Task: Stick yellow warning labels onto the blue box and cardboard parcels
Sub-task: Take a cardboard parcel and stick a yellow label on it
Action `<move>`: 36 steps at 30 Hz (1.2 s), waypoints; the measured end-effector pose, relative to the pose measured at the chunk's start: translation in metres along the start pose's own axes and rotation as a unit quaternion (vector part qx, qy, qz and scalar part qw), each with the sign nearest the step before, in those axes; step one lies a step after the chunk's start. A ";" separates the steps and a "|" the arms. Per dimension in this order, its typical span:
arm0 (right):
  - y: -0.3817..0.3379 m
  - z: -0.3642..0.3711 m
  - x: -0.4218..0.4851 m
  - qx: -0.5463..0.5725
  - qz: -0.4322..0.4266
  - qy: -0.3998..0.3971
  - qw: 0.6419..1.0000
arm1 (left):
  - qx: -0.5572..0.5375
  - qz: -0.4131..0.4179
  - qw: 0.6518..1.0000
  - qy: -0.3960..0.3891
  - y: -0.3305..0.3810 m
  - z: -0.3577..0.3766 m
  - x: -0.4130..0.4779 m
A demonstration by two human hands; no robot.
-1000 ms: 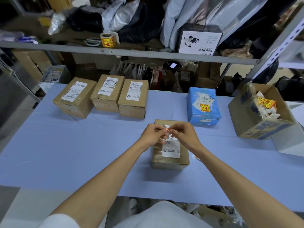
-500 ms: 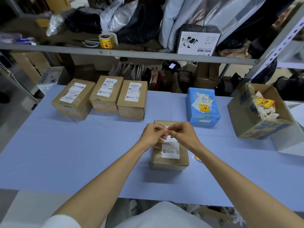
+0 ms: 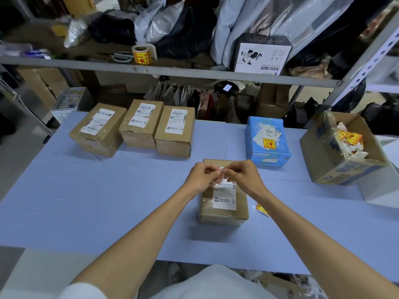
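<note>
Left hand [image 3: 201,178] and right hand [image 3: 244,175] meet fingertip to fingertip, both pinching a white slip [image 3: 221,169] above the parcel [image 3: 223,209].

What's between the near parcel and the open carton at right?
Head view: one loose yellow label lies beside the near parcel; otherwise bare blue cloth up to the open carton.
</note>
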State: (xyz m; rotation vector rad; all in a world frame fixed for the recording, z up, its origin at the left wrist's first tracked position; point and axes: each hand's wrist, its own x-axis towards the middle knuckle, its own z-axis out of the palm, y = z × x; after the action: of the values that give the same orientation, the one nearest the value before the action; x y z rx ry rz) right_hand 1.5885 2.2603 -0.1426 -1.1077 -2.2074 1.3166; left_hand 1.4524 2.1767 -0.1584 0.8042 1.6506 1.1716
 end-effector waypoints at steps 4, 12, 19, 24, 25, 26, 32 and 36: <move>-0.003 0.003 -0.002 0.024 0.012 0.012 1.000 | 0.007 -0.005 1.000 0.017 0.003 0.003 0.002; -0.012 0.005 -0.002 0.061 0.011 0.026 0.998 | -0.032 0.008 0.999 0.012 0.007 0.010 0.002; -0.005 0.001 0.000 0.155 0.076 0.074 0.982 | -0.087 -0.039 0.995 0.035 0.010 0.008 0.005; -0.014 0.008 -0.002 0.171 0.055 0.045 0.983 | -0.063 -0.043 0.995 0.057 0.016 0.022 0.007; -0.015 0.009 -0.001 0.176 0.055 0.045 0.982 | -0.059 -0.042 0.995 0.069 0.014 0.021 0.008; -0.015 0.008 -0.001 0.179 0.059 0.049 0.981 | -0.064 -0.039 0.994 0.076 0.012 0.020 0.009; -0.008 0.001 0.000 0.194 0.109 0.088 0.971 | -0.048 -0.052 0.992 0.105 0.008 0.011 0.010; -0.002 -0.002 0.001 0.187 0.156 0.130 0.961 | -0.097 -0.082 0.987 0.094 0.005 0.007 0.011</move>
State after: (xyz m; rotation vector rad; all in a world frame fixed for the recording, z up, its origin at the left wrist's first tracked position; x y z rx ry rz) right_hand 1.5885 2.2623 -0.1400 -1.4173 -1.5594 1.5292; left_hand 1.4549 2.1905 -0.1578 0.4385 1.6873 1.2989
